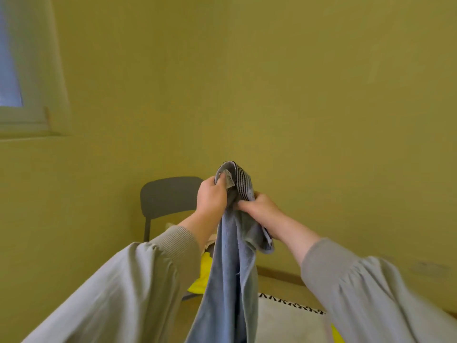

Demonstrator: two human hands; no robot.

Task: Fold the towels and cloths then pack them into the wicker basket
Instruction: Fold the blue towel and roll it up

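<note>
A blue-grey towel (227, 273) with a dark striped end hangs long in front of me, lifted to chest height. My left hand (212, 196) grips its top corner, where the striped hem folds over my fingers. My right hand (257, 206) pinches the bunched cloth just below and to the right. The two hands are almost touching. The towel's lower part runs out of the bottom of the frame. No wicker basket is in view.
A dark grey chair (168, 196) stands against the yellow wall behind my hands, with pale and bright yellow cloths (201, 276) piled on its seat. A white rug (289, 318) with a black zigzag edge lies at the lower right. A window (10, 70) is at upper left.
</note>
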